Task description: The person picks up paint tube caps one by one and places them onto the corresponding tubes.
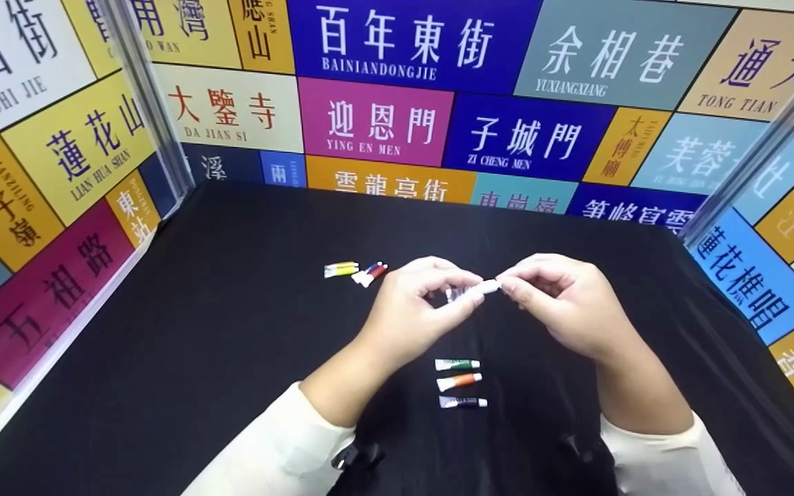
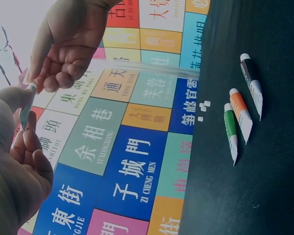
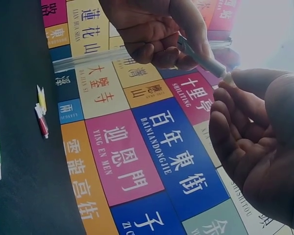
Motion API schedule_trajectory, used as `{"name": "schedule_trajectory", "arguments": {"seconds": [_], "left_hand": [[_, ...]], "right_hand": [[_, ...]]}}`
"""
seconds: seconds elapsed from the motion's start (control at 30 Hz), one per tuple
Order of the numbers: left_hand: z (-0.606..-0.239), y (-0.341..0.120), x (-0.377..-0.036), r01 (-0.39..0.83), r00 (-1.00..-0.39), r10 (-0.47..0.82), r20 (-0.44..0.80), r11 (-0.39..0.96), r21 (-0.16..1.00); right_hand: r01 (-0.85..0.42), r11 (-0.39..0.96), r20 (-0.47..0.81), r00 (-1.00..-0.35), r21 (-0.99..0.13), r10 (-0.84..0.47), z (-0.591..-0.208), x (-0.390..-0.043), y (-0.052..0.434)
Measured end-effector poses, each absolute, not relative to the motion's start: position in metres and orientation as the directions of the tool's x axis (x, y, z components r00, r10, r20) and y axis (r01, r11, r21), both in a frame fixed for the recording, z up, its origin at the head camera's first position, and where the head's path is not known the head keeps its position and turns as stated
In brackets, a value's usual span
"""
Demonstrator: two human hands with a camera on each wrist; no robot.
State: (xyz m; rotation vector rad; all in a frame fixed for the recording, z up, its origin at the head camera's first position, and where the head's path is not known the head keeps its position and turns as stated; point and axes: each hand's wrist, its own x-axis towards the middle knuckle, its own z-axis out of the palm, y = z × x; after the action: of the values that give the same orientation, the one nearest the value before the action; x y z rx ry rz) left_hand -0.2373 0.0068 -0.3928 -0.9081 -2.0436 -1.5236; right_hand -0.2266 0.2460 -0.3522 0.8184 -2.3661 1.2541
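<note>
Camera Set: One Head, Two Wrist Views

Head: above, farthest back, facing forward and down; black table [image 1: 245, 358] below, sign-covered wall [image 1: 376, 141] across top.
Left wrist: close, turned sideways; table at frame right, left hand [image 2: 17, 171] lower left.
Right wrist: close, turned the opposite way; table at frame left, right hand [image 3: 264, 147] lower right.
Shared by all: held tube [image 3: 208, 62], green tube [image 1: 457, 364].

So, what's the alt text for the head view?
A person's left hand holds a small pale tube while the right hand pinches its end, above a black cloth. Three coloured tubes lie lower in view, others farther left.
</note>
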Motion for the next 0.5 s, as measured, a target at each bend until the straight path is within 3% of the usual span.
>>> {"name": "schedule_trajectory", "arguments": {"seconds": [0.5], "left_hand": [[-0.3955, 0.0093, -0.238, 0.709, -0.704, 0.243, 0.667, 0.184, 0.681]], "right_hand": [[-0.592, 0.492, 0.532, -0.801, -0.639, -0.273, -0.3575, -0.2325, 0.245]]}}
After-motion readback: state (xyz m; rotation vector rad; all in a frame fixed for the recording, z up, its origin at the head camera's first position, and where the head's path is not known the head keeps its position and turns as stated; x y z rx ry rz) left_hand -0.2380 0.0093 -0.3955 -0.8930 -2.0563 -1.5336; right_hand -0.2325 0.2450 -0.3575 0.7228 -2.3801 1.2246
